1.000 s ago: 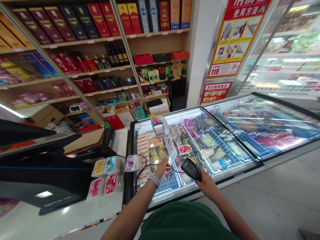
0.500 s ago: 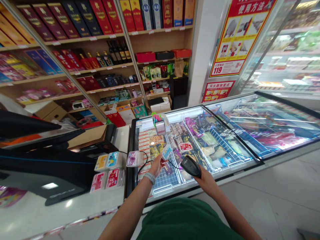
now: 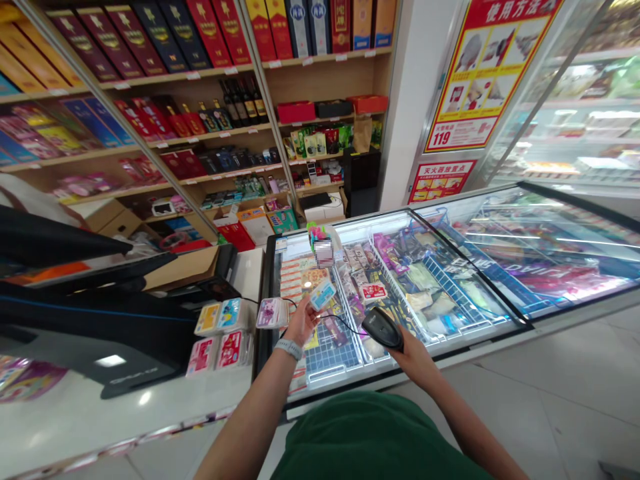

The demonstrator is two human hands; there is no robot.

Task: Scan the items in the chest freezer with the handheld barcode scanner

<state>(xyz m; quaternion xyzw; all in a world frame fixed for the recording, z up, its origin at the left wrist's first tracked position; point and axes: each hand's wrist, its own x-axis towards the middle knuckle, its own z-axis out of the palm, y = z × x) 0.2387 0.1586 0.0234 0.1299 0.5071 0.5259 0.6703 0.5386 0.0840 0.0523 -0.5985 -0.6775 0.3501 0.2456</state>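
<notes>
The left hand (image 3: 300, 323), grasping a blue-labelled pack (image 3: 323, 294) at frame centre, has shifted leftward toward the purple-labelled packs (image 3: 271, 312). This widens the gap to the black scanner (image 3: 383, 329), clasped by the right hand (image 3: 416, 357) right of centre; pack and scanner now stand apart.

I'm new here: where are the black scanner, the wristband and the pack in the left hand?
Black scanner (image 3: 382, 327), head view: top of its body.
Wristband (image 3: 289, 348), head view: its strap.
Held pack (image 3: 323, 294), head view: its blue label.

Illegible blue pack label (image 3: 323, 293)
</notes>
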